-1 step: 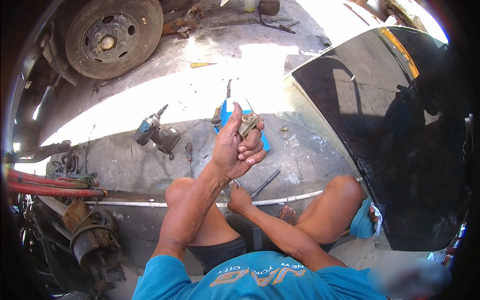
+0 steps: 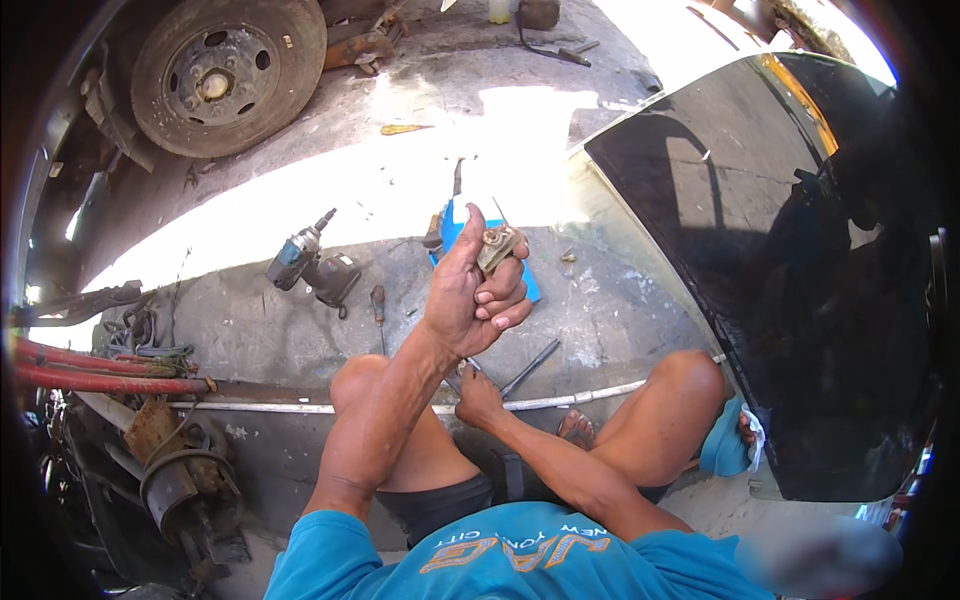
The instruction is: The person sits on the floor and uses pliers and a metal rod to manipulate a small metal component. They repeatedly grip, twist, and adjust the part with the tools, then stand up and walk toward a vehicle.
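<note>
- Our left hand [image 2: 478,290] is raised in front of us, fingers curled shut around a small rusty metal part [image 2: 497,246] that sticks out at the top between thumb and fingertips.
- Our right hand [image 2: 478,400] is low between our knees, fingers closed on something thin at the ground; we cannot tell what exactly, though a dark metal rod [image 2: 530,368] lies just beside it.
- How far along: we judge the part is already free and being looked over or worked on; what remains we cannot read from here.
- Pose: the left forearm rises from the lower edge, wrist bent, palm turned to the right; the right forearm reaches in low between our legs.
- Beyond the hands, a blue case [image 2: 455,225] lies on the concrete, a cordless impact driver [image 2: 300,255] and a screwdriver [image 2: 378,303] to the left, a wheel [image 2: 225,75] farther off.
</note>
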The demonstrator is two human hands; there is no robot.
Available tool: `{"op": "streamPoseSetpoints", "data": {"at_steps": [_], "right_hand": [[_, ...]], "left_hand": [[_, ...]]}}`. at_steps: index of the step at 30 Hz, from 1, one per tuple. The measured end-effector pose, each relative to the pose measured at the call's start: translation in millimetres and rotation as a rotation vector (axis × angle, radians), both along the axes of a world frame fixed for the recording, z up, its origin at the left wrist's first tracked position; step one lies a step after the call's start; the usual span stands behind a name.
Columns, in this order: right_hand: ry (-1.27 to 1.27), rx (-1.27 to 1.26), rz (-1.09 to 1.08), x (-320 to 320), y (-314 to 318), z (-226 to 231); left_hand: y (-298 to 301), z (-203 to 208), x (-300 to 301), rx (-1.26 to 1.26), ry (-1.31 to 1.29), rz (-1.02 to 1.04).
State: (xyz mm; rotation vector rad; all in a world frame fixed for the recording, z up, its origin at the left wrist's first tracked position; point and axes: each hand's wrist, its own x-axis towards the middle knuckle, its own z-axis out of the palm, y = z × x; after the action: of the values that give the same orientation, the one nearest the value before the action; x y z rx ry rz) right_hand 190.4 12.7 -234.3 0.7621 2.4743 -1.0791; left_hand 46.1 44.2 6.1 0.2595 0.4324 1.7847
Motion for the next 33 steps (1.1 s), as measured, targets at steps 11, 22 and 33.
{"op": "streamPoseSetpoints", "data": {"at_steps": [11, 22, 33], "right_hand": [[0.722, -0.457, -0.499, -30.9, 126.6, 140.1], [0.765, -0.282, 0.230, -15.2, 178.6, 295.7], [0.858, -0.548, -0.100, -6.9, 185.8, 261.3]], "left_hand": [[-0.4, 10.0, -4.4, -0.139, 0.162, -0.030], [6.9, 11.5, 3.3, -0.529, 0.525, 0.030], [-4.0, 9.2, -5.0, -0.296, 0.933, 0.109]]}}
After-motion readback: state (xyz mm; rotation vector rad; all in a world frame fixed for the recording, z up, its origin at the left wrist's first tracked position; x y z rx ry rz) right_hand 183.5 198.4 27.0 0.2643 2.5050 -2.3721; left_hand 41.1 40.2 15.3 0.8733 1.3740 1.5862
